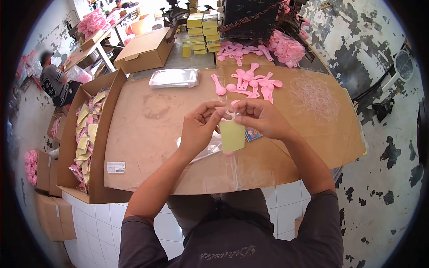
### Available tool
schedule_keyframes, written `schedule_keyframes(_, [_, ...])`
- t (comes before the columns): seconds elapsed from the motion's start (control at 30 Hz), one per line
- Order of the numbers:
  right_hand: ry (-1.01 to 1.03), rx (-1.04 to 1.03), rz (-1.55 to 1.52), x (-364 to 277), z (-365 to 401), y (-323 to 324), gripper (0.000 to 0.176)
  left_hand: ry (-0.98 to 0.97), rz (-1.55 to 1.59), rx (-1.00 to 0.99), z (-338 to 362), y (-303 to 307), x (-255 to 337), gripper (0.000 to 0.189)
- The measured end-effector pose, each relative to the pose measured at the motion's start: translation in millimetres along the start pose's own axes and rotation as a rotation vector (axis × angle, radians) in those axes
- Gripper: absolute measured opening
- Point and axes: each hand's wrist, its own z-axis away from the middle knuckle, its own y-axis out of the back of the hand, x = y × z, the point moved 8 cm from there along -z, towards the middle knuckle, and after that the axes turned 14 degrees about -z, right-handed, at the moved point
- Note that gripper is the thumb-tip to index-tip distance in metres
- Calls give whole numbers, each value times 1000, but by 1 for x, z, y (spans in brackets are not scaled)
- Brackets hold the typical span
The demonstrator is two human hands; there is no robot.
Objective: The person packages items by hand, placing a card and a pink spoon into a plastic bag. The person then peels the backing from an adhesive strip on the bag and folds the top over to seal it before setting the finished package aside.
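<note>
In front of my chest, both hands meet over the cardboard-covered table. My left hand [202, 124] has thumb and forefinger pinched together; what lies between them is too small to make out. My right hand [259, 117] pinches at the top of a pale yellow-green card [233, 136], which hangs between the hands. A whitish bit shows at the card's upper edge, and specks of pink show above and below it. Behind the card lies a clear plastic bag [210, 149], partly under my left wrist. A small colourful printed card [253, 133] lies beneath my right hand.
Pink spoons [250, 80] lie scattered beyond my hands. At right is a heap of thin clear strands [315, 96]. Clear bags [174, 78] are stacked at the back. A long carton [117, 96] of packed pieces stands left. A person [56, 82] sits far left.
</note>
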Motion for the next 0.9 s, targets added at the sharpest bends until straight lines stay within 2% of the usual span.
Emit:
schedule_keyframes(0.2, [25,162,146,5,5,12,18,10,-34,18,2,-1,-7,22])
schedule_keyframes(0.3, [237,291,397,-2,7,15,15,-7,-123,-10,4,-5,-11,22])
schedule_keyframes(0.4, [331,328,463,-12,9,8,14,-21,-187,-12,6,-9,-7,22])
schedule_keyframes(0.6, [189,425,-63,10,8,34,19,-8,-47,70,4,-5,-14,20])
schedule_keyframes(0.7, [235,328,-189,8,7,37,24,33,-26,91,3,-1,-12,20])
schedule_keyframes(0.8, [117,141,1,8,10,18,22,4,-31,101,0,1,-14,21])
schedule_keyframes(0.9, [14,70,51,26,10,10,22,7,-48,82,0,2,-16,22])
